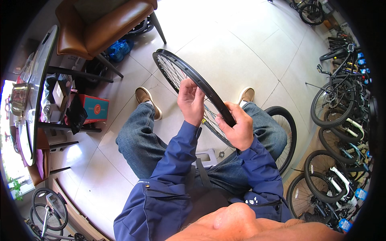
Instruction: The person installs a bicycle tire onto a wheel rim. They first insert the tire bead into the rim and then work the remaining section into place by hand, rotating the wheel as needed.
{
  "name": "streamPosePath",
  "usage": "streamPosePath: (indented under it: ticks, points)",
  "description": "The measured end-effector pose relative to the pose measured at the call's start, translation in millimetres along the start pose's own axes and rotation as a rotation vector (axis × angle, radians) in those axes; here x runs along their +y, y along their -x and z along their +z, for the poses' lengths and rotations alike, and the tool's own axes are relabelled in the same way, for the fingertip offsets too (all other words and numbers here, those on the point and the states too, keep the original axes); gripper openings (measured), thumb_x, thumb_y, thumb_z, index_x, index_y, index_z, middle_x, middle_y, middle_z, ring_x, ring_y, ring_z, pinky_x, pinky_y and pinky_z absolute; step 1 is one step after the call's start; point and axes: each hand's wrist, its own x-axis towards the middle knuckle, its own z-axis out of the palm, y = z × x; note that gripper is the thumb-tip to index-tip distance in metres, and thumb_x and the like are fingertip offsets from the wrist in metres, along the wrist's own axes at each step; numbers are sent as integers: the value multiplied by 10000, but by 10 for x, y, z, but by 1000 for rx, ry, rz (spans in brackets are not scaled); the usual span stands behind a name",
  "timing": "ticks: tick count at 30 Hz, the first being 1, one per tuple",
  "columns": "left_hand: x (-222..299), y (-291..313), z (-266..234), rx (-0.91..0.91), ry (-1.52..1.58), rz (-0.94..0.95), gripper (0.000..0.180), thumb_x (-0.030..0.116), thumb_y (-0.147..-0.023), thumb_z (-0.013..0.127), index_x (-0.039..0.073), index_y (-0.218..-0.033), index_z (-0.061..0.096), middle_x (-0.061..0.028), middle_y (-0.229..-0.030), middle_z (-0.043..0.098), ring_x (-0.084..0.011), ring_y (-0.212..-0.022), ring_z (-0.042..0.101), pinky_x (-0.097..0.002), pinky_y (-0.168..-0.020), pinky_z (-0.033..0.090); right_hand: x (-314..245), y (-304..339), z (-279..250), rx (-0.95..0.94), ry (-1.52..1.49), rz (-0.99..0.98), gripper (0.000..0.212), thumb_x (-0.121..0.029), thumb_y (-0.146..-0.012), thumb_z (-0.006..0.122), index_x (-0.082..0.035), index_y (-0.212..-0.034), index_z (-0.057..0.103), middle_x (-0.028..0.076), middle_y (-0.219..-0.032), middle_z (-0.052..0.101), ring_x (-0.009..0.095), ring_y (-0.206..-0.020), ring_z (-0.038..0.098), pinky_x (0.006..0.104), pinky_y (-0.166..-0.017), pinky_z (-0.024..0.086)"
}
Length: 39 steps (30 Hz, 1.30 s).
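A bare bicycle wheel (208,88), black-rimmed and without a tyre, stands tilted in front of me between my knees. My right hand (240,127) grips its rim on the near right side, the thumb on the near face and the fingers round the outer edge. Among the spokes just left of the rim is my left hand (190,103), its fingers bent together. What those fingertips pinch is hidden by the hand and rim. Below the wheel, a small metal part (221,154) lies on the floor beside a light-coloured frame-like object (209,157).
A wheel with a tyre (295,138) leans behind my right leg. Several bicycles (335,102) line the right side. A brown leather chair (104,30) and a glass-topped table (40,88) stand at left, near a red and blue box (95,108). Another bicycle (47,215) is at lower left.
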Motion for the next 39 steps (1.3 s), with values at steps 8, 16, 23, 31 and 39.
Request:
streamPosePath:
  ticks: [8, 16, 23, 31, 39]
  points:
    - [-16, -3, -46, 18, -72, 17, 165, 144, -1131, 710, -2, -1208, 722, 14, -1025, 663, -72, -894, 629, -238, -774, 501, 17, -4, 0, -2, -6, -16, 417, -35, -960, 845, -1, -1347, 692, 81, -1012, 790, 148, -912, 773, 299, -835, 611]
    - [77, -26, -31, -28, -65, -11, 217, 167, -1146, 687, -16, -1259, 715, -6, -1062, 676, -89, -940, 629, -253, -859, 502, 2, -16, -10, -6, 6, -25, 422, -38, -955, 849, 1, -1346, 693, 91, -1010, 794, 163, -916, 782, 309, -837, 614]
    - [129, 72, 56, 132, -265, 112, 123, 37, -1081, 684, -18, -1188, 706, -90, -1190, 668, -200, -1031, 669, -333, -926, 543, 10, -31, 4, 28, -18, 6, 428, -38, -951, 857, 6, -1344, 693, 103, -1027, 792, 167, -917, 783, 312, -835, 614]
    - [73, 231, -7, -107, -292, 114, 237, -58, -933, 789, -5, -1160, 743, -121, -1072, 740, -231, -1008, 725, -343, -906, 577, -8, -35, -53, 18, 33, -41, 417, -45, -959, 845, 8, -1354, 721, 107, -1063, 780, 178, -926, 769, 320, -836, 607]
    - [64, 264, -20, -51, -171, 16, 110, 39, -1046, 779, -12, -1133, 735, -79, -1052, 706, -162, -940, 685, -304, -828, 583, -124, -103, -118, -18, 58, -68, 472, -70, -923, 883, -13, -1363, 725, 146, -1123, 779, 238, -946, 798, 356, -819, 641]
